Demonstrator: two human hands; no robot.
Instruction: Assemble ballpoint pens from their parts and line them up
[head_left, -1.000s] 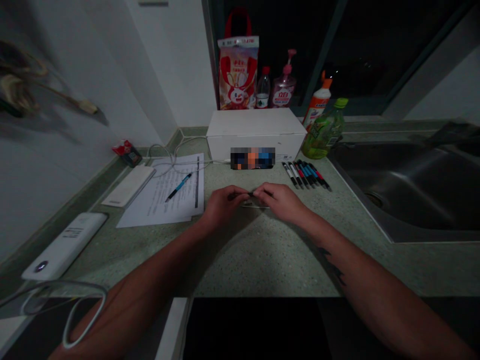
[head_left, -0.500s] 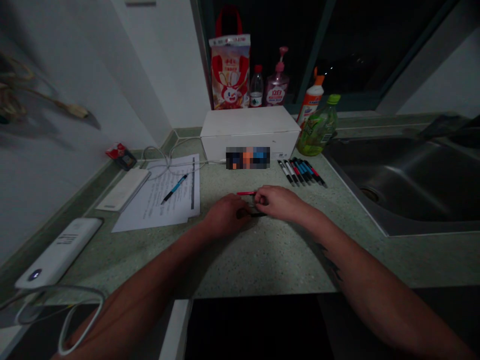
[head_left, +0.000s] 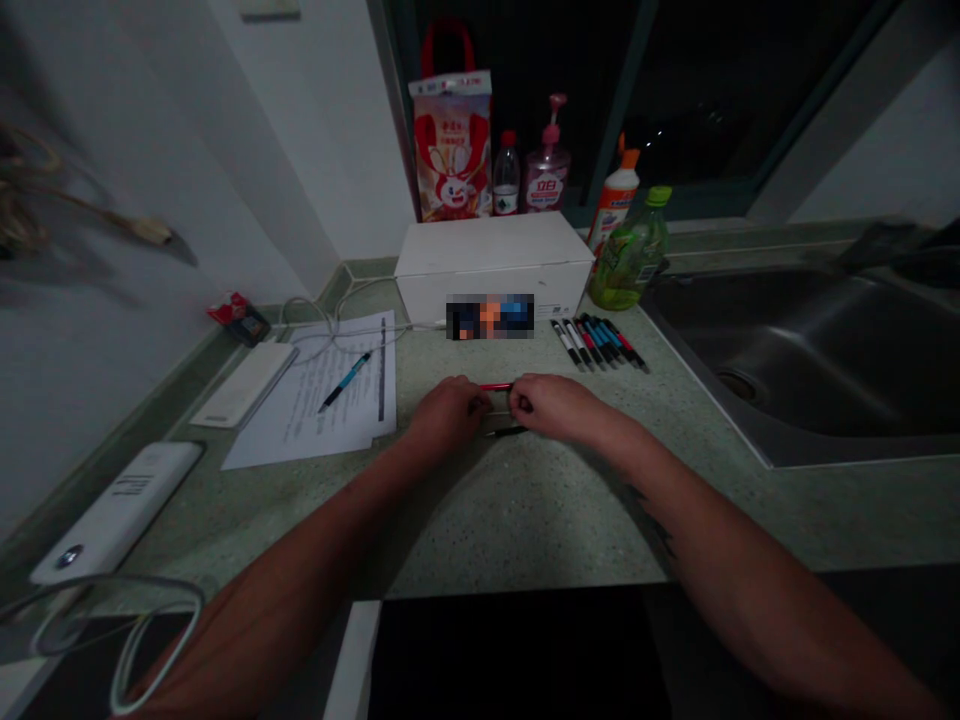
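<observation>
across the middle of the view, the speckled green countertop (head_left: 525,530) forms your work surface. to your right, the metal sink (head_left: 716,385) is set into it. at the back, the closed white box (head_left: 495,247) stands on the countertop; behind it, the printed bag (head_left: 452,150) stands upright near the window. to your left, the printed papers (head_left: 352,430) lie flat, with the white slab (head_left: 244,385) overlapping their left edge. nearer to you, the white oblong device (head_left: 120,515) lies at the left. right of the box, the green bottle (head_left: 628,262) stands in front of the orange-capped bottle (head_left: 615,205).

your two hands are slightly apart, backs up, near the center of the countertop. your left hand (head_left: 448,415) has its fingers bent at the left end of the red pen (head_left: 496,387); you cannot tell whether they clamp it. your right hand (head_left: 559,405) is curled at that pen's right end; its grip is likewise hidden from you.

the red pen lies crosswise, its middle exposed between your hands. on the near side, the dark pen (head_left: 508,432) lies just below your right hand's fingers. beyond your right hand, the row of pens (head_left: 598,343) lies side by side, slanted. the blue pen (head_left: 345,382) rests diagonally on the papers.
</observation>
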